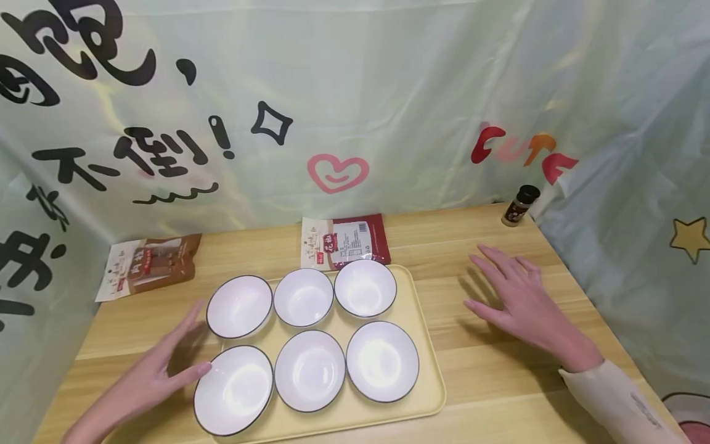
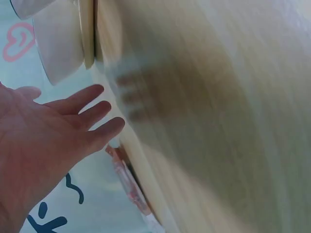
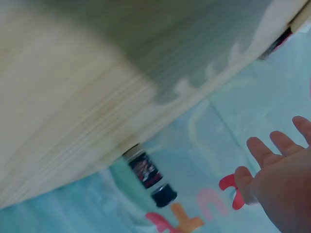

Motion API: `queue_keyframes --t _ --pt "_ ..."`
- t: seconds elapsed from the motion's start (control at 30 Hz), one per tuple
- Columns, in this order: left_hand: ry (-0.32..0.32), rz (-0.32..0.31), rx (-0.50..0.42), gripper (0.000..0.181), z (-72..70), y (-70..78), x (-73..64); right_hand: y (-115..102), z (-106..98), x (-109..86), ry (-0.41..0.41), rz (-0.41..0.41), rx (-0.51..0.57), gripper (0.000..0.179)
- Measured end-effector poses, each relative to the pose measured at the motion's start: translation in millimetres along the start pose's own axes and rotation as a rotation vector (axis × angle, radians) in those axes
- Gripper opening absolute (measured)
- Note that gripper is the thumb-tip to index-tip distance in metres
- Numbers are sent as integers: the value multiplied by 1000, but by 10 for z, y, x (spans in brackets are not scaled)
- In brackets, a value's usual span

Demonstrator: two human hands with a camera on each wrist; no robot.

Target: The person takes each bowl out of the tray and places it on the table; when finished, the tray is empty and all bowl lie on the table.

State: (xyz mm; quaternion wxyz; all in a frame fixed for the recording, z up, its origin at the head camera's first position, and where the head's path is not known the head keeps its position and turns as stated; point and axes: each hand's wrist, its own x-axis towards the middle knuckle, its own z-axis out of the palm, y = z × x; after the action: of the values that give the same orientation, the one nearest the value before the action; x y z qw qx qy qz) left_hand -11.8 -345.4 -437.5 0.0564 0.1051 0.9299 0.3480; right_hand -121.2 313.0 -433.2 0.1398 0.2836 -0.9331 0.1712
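Observation:
Several white bowls with dark rims stand in two rows on a pale yellow tray (image 1: 429, 394). My left hand (image 1: 158, 376) is beside the tray's left side, fingers extended and thumb close to the rim of the front-left bowl (image 1: 233, 390). Above it is the back-left bowl (image 1: 240, 306), near the fingertips. In the left wrist view the left hand (image 2: 53, 126) has spread fingers and holds nothing. My right hand (image 1: 518, 302) hovers over the table to the right of the tray, fingers spread and nothing in it; the right wrist view shows the same hand (image 3: 284, 170).
A brown spice packet (image 1: 161, 265) lies at the back left. Behind the tray is a dark red packet (image 1: 360, 240). A small black-capped spice bottle (image 1: 520, 205) stands at the back right corner. Printed cloth (image 1: 416, 111) hangs behind the wooden table (image 1: 466, 382).

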Motion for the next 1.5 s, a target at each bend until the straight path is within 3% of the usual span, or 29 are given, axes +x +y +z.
queue_keyframes --t 0.33,0.6,0.9,1.1,1.33,1.5 --pt "-31 29 -101 101 92 -29 34 -224 164 305 -91 90 201 90" --pt "-57 65 -151 94 103 -97 44 -550 323 584 -144 132 406 89" --pt "-110 15 -198 96 77 -118 63 -1050 433 905 -246 273 679 109" --pt "-103 23 -205 99 124 -143 73 -1231 562 1035 -287 299 674 122" --pt "-72 45 -232 101 160 -137 47 -1319 679 1075 -328 290 644 127" --pt "-72 22 -243 101 161 -150 40 -1363 713 1112 -344 289 620 126"
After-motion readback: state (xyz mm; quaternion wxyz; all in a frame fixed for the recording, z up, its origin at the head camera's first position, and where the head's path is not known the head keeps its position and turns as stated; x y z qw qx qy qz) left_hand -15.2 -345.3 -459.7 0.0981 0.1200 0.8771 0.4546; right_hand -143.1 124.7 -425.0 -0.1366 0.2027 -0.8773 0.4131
